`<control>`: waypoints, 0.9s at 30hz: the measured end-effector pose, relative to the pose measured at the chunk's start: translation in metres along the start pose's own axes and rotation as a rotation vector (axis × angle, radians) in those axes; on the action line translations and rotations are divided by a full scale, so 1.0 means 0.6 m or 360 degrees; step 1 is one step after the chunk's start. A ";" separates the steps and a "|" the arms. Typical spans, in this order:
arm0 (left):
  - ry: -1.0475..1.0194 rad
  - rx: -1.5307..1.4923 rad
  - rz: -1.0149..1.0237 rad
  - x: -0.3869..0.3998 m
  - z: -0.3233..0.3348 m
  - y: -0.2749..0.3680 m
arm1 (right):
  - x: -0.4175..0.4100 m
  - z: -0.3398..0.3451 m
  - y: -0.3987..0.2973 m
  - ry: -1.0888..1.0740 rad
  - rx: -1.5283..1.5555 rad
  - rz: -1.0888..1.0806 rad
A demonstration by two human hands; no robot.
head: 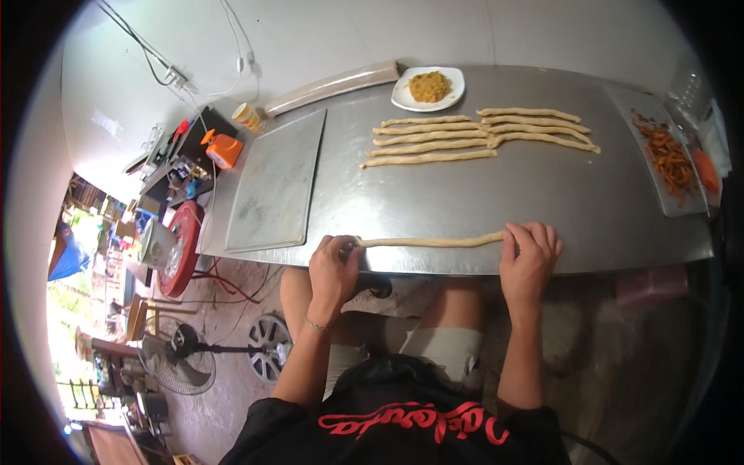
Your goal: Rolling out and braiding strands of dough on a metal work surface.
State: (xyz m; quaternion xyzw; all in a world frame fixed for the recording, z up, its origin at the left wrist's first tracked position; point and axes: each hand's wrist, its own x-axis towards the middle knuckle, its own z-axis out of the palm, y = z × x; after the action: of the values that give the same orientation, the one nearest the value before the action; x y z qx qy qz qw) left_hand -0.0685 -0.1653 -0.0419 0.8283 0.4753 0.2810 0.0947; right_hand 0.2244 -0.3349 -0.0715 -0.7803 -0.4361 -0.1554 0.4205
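A long thin rope of dough (430, 242) lies stretched from side to side near the front edge of the metal table (407, 203). My left hand (337, 264) pinches its left end between thumb and fingers. Its right end is pinched by my right hand (530, 258). Farther back, several dough ropes (430, 158) lie roughly parallel in a left group, and another group of dough ropes (540, 129) lies to the right, the two touching where they meet. Behind them stands a white square plate (401, 96) with a heap of yellow crumbly filling (430, 87).
A flat metal tray (276, 186) lies at the left, beside an orange scale (222, 150) and a paper cup (247, 116). A wrapped roll (337, 87) lies along the wall. At the right, a tray (651, 157) holds orange-brown strips (668, 157).
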 end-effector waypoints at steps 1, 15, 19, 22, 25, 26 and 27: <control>0.0018 -0.0036 -0.0038 0.001 -0.002 0.005 | 0.002 0.003 -0.003 -0.0024 0.0029 0.0002; -0.0216 -0.0063 -0.0091 0.009 -0.017 0.046 | -0.003 -0.018 0.018 0.0068 0.0211 -0.0015; -0.0211 -0.0131 -0.0028 0.004 -0.018 0.038 | -0.003 -0.023 0.017 0.0033 0.0254 -0.0043; -0.0190 -0.0201 -0.0046 -0.003 -0.017 0.045 | -0.005 -0.023 0.016 0.0030 0.0294 -0.0038; -0.0132 -0.0133 -0.0051 -0.008 -0.022 0.067 | -0.004 -0.021 0.015 0.0001 0.0278 -0.0048; -0.0115 -0.0196 -0.0066 -0.010 -0.022 0.074 | -0.004 -0.019 0.016 0.0020 0.0286 -0.0036; -0.0093 -0.0262 -0.0079 -0.011 -0.023 0.076 | -0.002 -0.018 0.016 0.0042 0.0294 -0.0029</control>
State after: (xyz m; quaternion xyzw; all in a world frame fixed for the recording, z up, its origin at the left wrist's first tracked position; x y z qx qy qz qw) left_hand -0.0451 -0.1965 -0.0132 0.8135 0.4682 0.2925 0.1831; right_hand 0.2330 -0.3467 -0.0709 -0.7321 -0.4500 -0.1286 0.4950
